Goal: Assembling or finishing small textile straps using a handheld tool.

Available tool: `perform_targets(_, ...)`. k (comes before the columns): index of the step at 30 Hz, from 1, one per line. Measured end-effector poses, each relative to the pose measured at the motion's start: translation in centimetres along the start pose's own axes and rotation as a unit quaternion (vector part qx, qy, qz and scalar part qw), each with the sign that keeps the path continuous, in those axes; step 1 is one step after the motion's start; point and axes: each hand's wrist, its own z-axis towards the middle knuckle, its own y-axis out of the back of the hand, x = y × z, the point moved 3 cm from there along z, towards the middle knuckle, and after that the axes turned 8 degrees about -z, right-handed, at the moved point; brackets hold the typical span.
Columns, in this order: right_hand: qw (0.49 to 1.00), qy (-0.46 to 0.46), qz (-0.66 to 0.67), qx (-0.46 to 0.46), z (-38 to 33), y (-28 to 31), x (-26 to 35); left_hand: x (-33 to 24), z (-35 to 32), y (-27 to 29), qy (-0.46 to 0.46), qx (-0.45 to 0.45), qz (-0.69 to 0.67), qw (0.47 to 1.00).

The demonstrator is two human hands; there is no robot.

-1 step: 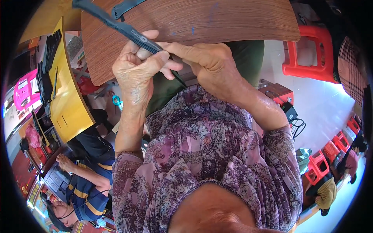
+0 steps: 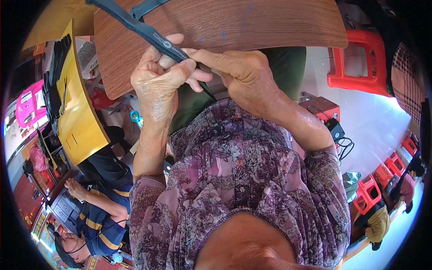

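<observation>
Presently at the handling stage: dark strap [image 2: 148, 31] pinched between thumb and curled fingers of left hand [image 2: 157, 78], running up across the wooden table [image 2: 252, 27]. Right hand [image 2: 245, 74] closed beside it, fingertips pressed on the strap's lower end, possibly on a thin dark tip there; view unclear. Next move, by judgement, calls for steady tension and fine fingertip control.

You are raising both forearms in front of your chest, elbows bent. Your left hand [image 2: 158, 77] is curling shut in a pinch, thumb pressing across the fingers. Your right hand [image 2: 240, 74] is closing too, its fingers reaching left and touching the left hand.
</observation>
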Motion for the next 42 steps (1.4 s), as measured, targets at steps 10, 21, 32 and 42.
perform_targets(10,0.993,0.031,-0.108,-0.017,-0.2,0.4,0.6,0.4,0.3,0.5,-0.023,-0.045,0.058,0.997)
perform_targets(21,0.999,-0.034,0.013,0.030,0.3,0.5,1.2,0.5,-0.2,0.1,0.009,-0.064,-0.040,0.997)
perform_targets(32,0.971,-0.123,0.205,-0.016,0.4,-0.8,0.6,0.5,-0.1,-0.4,-0.061,-0.057,-0.031,0.996)
perform_targets(42,0.890,-0.221,0.397,0.032,1.0,-0.7,1.1,1.1,-0.1,0.2,-0.072,-0.046,-0.072,0.994)
